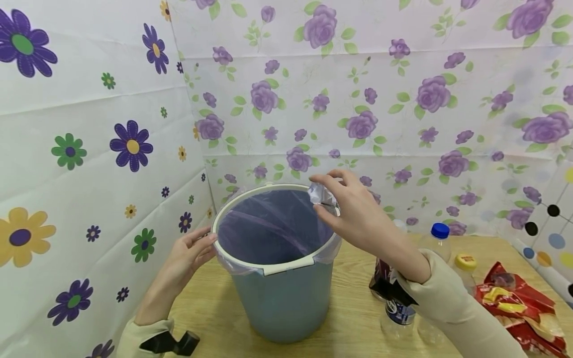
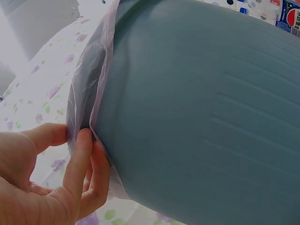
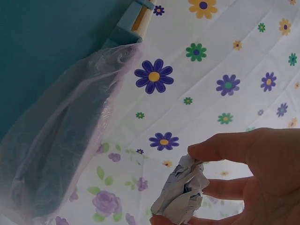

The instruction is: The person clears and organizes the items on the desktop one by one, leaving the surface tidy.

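Note:
A blue-grey trash can (image 1: pixel 286 298) with a cream rim stands upright on the wooden table, lined with a thin translucent bag (image 3: pixel 61 126) folded over its rim. My left hand (image 1: pixel 185 261) pinches the left side of that rim, thumb at the top edge and fingers against the bag outside, as the left wrist view shows. Over the rim's right side, my right hand (image 1: pixel 353 211) holds a crumpled ball of printed white paper (image 3: pixel 182 192) between thumb and fingers. The paper is above the rim, apart from the bag.
Right of the can stand several plastic bottles, one with a blue cap (image 1: pixel 440 230) and one with a yellow cap (image 1: pixel 465 262), partly hidden by my right forearm. A red snack wrapper (image 1: pixel 524 311) lies at the table's right. Flowered sheets (image 1: pixel 286 107) hang behind and at the left.

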`<state>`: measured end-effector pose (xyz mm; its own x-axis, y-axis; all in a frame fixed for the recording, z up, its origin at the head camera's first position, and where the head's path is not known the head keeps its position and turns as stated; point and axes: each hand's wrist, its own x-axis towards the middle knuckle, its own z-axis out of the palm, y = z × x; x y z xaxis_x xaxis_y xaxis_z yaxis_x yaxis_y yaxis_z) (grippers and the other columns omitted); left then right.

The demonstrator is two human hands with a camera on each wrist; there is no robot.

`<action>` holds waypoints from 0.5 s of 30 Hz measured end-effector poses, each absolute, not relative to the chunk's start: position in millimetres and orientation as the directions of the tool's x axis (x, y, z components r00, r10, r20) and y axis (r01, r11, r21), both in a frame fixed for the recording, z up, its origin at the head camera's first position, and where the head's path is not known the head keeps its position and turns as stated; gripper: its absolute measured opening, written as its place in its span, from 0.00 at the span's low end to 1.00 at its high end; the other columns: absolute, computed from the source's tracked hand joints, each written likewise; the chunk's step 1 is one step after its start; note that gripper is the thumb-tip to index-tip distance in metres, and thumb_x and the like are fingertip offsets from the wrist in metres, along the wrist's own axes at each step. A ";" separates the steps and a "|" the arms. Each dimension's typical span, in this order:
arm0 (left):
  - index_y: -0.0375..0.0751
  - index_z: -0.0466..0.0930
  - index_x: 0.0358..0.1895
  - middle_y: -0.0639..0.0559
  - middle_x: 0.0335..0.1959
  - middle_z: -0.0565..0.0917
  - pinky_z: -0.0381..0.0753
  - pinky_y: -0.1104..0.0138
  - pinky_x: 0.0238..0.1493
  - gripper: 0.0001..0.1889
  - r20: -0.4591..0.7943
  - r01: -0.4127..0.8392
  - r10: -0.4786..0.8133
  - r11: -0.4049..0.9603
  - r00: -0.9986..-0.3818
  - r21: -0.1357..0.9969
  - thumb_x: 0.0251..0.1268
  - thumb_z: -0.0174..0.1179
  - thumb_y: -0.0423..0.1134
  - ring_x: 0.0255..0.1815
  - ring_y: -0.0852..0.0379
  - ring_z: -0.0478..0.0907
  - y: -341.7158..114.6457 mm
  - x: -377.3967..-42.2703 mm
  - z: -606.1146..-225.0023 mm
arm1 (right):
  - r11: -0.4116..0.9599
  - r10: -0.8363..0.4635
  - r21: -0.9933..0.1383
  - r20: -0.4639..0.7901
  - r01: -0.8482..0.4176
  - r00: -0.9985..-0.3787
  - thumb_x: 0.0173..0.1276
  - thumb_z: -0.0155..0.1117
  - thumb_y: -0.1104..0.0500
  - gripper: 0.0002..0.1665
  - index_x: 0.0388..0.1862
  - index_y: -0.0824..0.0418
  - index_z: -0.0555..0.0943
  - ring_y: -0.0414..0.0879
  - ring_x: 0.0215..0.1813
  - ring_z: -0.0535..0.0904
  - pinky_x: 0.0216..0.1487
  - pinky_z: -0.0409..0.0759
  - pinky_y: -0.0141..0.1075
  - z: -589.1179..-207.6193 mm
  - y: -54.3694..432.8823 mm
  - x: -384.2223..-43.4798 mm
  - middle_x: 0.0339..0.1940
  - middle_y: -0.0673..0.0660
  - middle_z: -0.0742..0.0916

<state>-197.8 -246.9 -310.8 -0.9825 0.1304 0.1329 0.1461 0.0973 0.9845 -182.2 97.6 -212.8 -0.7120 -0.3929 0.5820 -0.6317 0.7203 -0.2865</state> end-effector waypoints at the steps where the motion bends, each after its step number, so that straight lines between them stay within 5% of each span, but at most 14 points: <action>1: 0.25 0.51 0.73 0.29 0.69 0.64 0.79 0.77 0.54 0.33 0.133 0.147 0.132 0.098 -0.982 0.984 0.74 0.50 0.41 0.51 0.67 0.80 -246.9 -198.1 -310.9 | 0.718 -0.398 -0.289 0.576 -0.633 -0.714 0.66 0.64 0.59 0.30 0.67 0.56 0.71 0.60 0.60 0.74 0.48 0.82 0.49 -212.2 96.1 -182.9 0.63 0.65 0.73; 7: 0.25 0.52 0.73 0.30 0.68 0.65 0.80 0.77 0.54 0.33 0.131 0.144 0.133 0.101 -0.982 0.984 0.74 0.51 0.41 0.52 0.67 0.80 -246.8 -199.1 -311.5 | 0.712 -0.414 -0.312 0.536 -0.629 -0.735 0.66 0.66 0.54 0.33 0.69 0.54 0.68 0.62 0.65 0.72 0.50 0.82 0.52 -210.0 90.7 -184.6 0.70 0.67 0.67; 15: 0.23 0.48 0.73 0.26 0.69 0.62 0.79 0.78 0.53 0.34 0.124 0.135 0.128 0.080 -0.984 0.988 0.74 0.50 0.40 0.51 0.68 0.80 -247.6 -198.8 -310.4 | 0.718 -0.407 -0.285 0.568 -0.635 -0.715 0.67 0.65 0.56 0.26 0.63 0.57 0.74 0.61 0.62 0.74 0.49 0.82 0.52 -217.2 103.5 -186.2 0.65 0.65 0.71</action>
<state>-198.8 -247.6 -310.4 -0.9839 0.1280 0.1244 0.1353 0.0796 0.9876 -186.2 103.5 -217.2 -0.7154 -0.4075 0.5675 -0.6348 0.7184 -0.2845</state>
